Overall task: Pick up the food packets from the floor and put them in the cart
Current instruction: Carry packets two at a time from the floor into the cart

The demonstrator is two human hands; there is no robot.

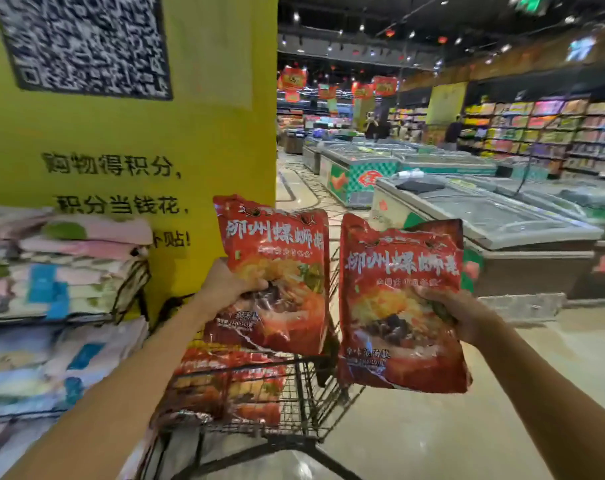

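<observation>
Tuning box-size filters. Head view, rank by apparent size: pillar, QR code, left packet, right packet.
1. Pillar
2. Right packet, possibly only nearer than its twin
3. Left packet and QR code: too alike to rank; the code is cropped at the top.

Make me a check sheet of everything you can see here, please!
Surface: shiny pale floor.
Job's things: left packet and right packet are held up; more red packets lie in the wire cart.
Clutter: stacked fabric packs beside the cart.
Hands: left hand grips the left packet; right hand grips the right packet.
Cables: nothing seen.
Surroundings: yellow pillar, chest freezers, stocked shelves.
</observation>
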